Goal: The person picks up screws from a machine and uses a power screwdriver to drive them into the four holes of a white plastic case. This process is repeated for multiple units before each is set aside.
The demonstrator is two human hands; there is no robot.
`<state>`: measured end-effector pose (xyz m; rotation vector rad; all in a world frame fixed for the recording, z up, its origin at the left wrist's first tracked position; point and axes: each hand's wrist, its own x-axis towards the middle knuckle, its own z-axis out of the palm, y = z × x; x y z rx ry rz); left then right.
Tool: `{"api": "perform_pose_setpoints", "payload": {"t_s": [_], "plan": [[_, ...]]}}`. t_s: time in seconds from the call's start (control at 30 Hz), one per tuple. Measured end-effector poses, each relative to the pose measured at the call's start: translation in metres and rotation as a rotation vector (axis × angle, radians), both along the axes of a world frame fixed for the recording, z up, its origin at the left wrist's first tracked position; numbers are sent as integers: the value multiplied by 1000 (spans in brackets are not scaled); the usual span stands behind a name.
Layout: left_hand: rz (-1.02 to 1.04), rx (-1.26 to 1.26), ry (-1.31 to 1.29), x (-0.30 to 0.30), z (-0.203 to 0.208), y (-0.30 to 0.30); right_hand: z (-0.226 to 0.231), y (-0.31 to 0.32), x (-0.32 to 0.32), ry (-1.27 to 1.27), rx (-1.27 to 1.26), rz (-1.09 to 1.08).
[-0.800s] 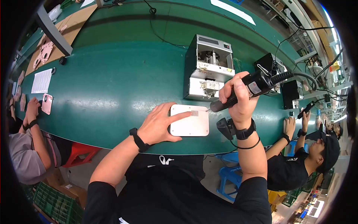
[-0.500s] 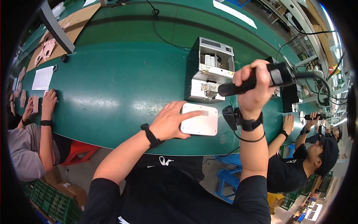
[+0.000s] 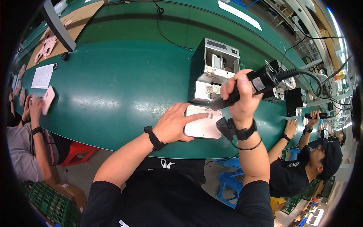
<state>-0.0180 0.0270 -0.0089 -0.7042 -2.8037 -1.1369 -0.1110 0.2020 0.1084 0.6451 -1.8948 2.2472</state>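
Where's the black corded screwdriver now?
Head view, right of centre: the screwdriver is in the right hand, its tip near the far edge of the pale case.

The pale case [image 3: 202, 129] looks smooth, satin plastic; the corded driver [image 3: 261, 80], black plastic; the green counter [image 3: 113, 75], smooth, glossy.

No writing can be read: the pale label [image 3: 258, 83] on the black corded driver [image 3: 266, 74] is too small.

By the green table [image 3: 113, 75], a pale flat case [image 3: 200, 131], a black-and-silver machine [image 3: 217, 78] and a white sheet [image 3: 42, 76] are carried.
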Motion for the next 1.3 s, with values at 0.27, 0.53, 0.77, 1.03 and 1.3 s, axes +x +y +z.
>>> {"api": "perform_pose_setpoints", "payload": {"t_s": [0.27, 0.53, 0.77, 1.03, 1.3], "plan": [[2, -9, -6, 1, -2, 0, -12, -4, -3, -65, -47, -32], [8, 0, 0, 2, -1, 1, -10, -2, -7, -74, -18, 41], [11, 18, 45, 2, -1, 2, -11, -5, -1, -78, 37, 110], [9, 26, 76, 3, -6, 7, 14, 8, 6, -50, -98, -13], [-30, 30, 4, -6, -2, 22, 21, 3, -19, 40, -5, -111]]}}
